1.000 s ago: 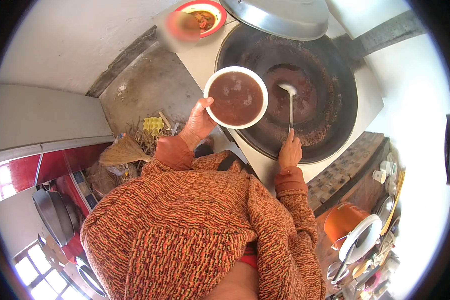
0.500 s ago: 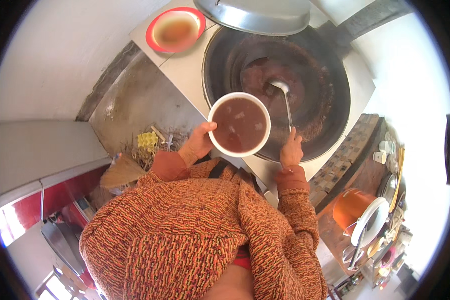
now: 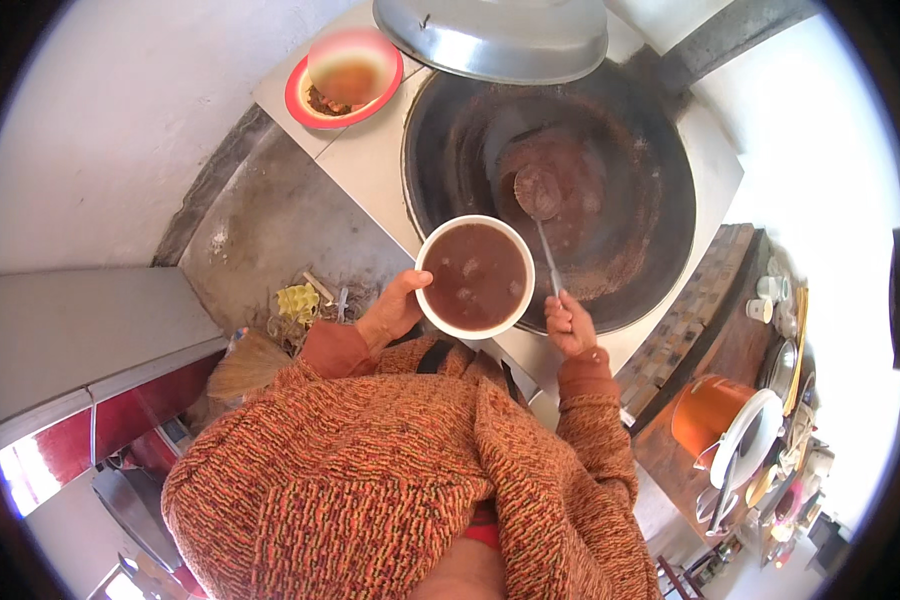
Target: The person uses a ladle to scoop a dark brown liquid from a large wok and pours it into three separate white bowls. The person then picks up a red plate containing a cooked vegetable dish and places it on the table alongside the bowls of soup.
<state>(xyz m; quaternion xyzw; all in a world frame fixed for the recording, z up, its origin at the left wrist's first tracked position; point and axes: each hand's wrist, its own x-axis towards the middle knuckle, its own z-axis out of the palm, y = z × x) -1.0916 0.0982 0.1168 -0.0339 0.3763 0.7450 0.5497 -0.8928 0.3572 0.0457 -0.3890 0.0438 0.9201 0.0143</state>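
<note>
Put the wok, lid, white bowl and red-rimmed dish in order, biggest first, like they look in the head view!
1. Wok
2. Lid, partly cut off at the top
3. White bowl and red-rimmed dish: too alike to rank

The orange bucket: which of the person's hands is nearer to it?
The right. The right hand, gripping the ladle, is up and left of the orange bucket; the left hand, holding the white bowl, is farther left.
</note>
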